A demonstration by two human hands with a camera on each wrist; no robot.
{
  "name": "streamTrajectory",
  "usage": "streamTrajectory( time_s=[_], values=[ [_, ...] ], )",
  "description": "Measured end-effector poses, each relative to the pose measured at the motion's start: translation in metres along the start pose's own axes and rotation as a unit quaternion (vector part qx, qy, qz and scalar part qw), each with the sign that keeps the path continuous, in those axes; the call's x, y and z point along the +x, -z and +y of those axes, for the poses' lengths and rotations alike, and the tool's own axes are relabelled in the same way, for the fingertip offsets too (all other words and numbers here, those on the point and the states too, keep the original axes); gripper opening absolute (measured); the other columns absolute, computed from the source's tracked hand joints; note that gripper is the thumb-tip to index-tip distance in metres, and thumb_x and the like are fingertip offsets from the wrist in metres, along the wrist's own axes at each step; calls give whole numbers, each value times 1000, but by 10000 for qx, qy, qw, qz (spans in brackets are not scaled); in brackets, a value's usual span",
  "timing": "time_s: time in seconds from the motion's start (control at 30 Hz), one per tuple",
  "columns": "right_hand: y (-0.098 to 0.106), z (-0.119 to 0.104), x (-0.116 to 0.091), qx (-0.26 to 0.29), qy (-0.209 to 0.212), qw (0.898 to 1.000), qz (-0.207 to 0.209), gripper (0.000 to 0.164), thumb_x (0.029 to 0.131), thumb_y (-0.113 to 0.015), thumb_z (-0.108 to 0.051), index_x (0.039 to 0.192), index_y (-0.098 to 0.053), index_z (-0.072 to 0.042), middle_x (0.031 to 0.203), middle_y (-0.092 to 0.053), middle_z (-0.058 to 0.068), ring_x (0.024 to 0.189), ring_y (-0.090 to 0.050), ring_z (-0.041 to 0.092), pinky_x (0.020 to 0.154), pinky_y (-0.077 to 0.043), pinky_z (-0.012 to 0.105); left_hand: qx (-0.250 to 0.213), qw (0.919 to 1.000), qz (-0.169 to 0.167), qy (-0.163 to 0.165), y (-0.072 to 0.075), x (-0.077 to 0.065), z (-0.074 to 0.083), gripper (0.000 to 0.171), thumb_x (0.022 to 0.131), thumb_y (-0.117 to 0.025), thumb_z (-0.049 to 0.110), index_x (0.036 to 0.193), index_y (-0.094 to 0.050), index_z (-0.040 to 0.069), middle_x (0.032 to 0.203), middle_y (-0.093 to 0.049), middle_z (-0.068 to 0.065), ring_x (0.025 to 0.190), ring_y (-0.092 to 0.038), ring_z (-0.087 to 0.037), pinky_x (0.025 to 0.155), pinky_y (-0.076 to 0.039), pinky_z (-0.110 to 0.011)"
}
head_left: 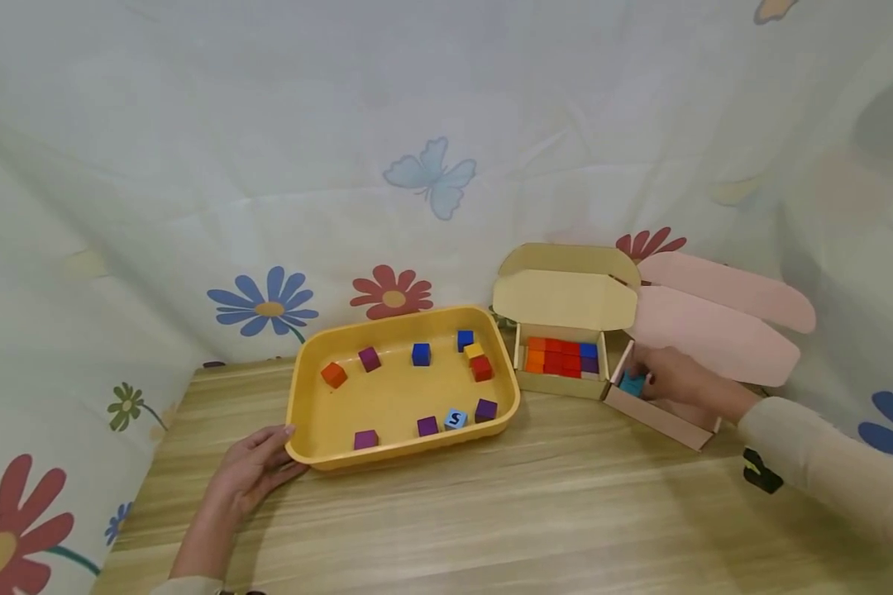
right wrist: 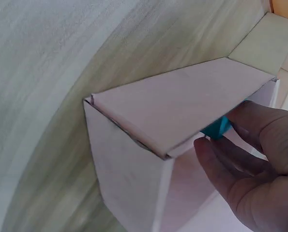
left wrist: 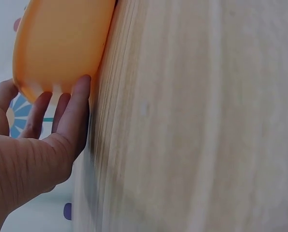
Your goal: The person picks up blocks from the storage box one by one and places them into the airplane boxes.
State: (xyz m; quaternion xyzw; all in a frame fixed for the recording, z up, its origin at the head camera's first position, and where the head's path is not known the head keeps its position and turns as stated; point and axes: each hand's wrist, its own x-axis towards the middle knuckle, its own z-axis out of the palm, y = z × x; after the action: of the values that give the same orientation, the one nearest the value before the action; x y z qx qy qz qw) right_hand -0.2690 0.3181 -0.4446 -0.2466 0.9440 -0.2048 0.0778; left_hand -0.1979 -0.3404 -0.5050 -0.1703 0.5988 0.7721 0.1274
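Note:
In the head view, a yellow tray holds several small cubes in orange, purple, blue, yellow and red, plus a light blue cube with a black mark like an S. My left hand holds its near left corner, thumb at the rim and fingers against the outer wall. To the right, my right hand reaches into an open pink box. Its thumb and fingers pinch a teal cube just inside the box wall. More teal shows beside the fingers in the head view; the hand hides part of the box's inside.
A cream box with its lid up stands between the tray and the pink box, holding rows of orange, red, blue and purple cubes. A small black-and-green object is by the right sleeve. A flowered cloth hangs behind the wooden table.

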Motion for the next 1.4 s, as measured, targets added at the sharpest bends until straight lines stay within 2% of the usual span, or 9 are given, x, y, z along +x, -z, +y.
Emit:
streamTrajectory(
  time_s=[0.23,0.37,0.5,0.63,0.77,0.9,1.03,1.2,1.4],
  values=[
    [19,-24,12,-644,76,9979,38,15,85,-77,1,99,-70,-1,94,-71,10,81,-64,26,71,-60,40,335,9994,-108,7,-2,-3,2,57,99,-69,27,143,-49,-3,123,-68,-14,110,-69,-27,98,-54,-52],
    [33,-63,28,-901,454,9947,201,15,87,-76,0,101,-71,0,95,-70,11,79,-64,27,69,-60,39,919,9956,-194,-73,-5,-6,11,71,101,-65,31,151,-34,-8,132,-60,-21,110,-68,-29,97,-55,-51],
    [34,-112,46,-1117,991,9887,107,18,87,-79,-3,102,-71,-5,99,-69,11,82,-65,26,72,-60,37,1323,9909,-231,-77,-9,-8,19,73,102,-63,34,151,-32,-10,141,-50,-29,109,-68,-29,96,-55,-52],
    [27,-155,70,-1305,1589,9784,-207,17,87,-80,-6,100,-71,-9,99,-71,6,90,-68,25,78,-61,36,1480,9886,-290,29,-9,-9,23,68,105,-60,32,150,-32,-10,143,-45,-30,107,-69,-28,97,-55,-53],
    [11,-185,97,-1474,1816,9695,-729,18,89,-80,-10,105,-71,-9,100,-72,4,94,-68,22,83,-60,34,1606,9863,-377,83,-8,-8,26,67,106,-57,31,151,-30,-10,142,-45,-28,107,-69,-28,96,-56,-52],
    [-15,-200,118,-1800,1739,9580,-1397,24,90,-80,-15,111,-71,-6,106,-73,8,94,-65,21,84,-59,34,1710,9844,-389,120,-10,-7,27,67,106,-58,29,152,-29,-10,145,-43,-31,109,-69,-32,94,-57,-51],
    [-38,-209,131,-1911,1294,9548,-1872,28,90,-80,-17,113,-70,-4,107,-72,10,93,-63,23,85,-58,33,1749,9841,-262,171,-13,-9,28,64,106,-58,26,151,-31,-10,146,-40,-33,110,-69,-36,92,-58,-51],
    [-56,-209,134,-1833,763,9590,-2023,25,89,-81,-18,109,-71,-5,94,-67,2,83,-57,17,79,-56,28,1844,9826,-183,119,-20,-13,28,58,107,-55,22,149,-32,-12,145,-41,-34,107,-70,-36,90,-59,-49],
    [-65,-205,134,-1800,1036,9600,-1879,14,90,-80,-15,96,-73,-4,78,-60,-1,73,-53,14,69,-52,23,1867,9824,-96,29,-21,-15,29,56,107,-54,20,148,-33,-12,142,-44,-34,103,-71,-34,88,-60,-49]
  ],
)
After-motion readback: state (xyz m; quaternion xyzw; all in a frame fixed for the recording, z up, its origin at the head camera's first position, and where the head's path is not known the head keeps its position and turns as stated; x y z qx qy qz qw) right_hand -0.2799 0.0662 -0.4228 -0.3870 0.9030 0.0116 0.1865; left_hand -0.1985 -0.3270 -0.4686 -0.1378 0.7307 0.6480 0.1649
